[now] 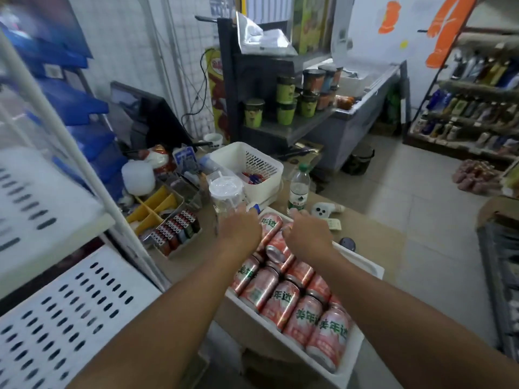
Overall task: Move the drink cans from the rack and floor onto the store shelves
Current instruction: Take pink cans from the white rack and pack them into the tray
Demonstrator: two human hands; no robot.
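Right hand (307, 237) is gripping a glossy cylindrical pink can (276, 248) above the white tray (365, 266). Left hand (238, 230) is reaching alongside, its grip hidden.

Even, fairly bright indoor light, soft faint shadows, strong wide-angle bending at the edges, motion blur on the far shelves (474, 113) and top-left corner

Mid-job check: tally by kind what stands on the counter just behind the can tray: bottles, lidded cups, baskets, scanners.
Water bottle: 1
Clear lidded cup: 1
White basket: 1
White scanner: 1
Total: 4
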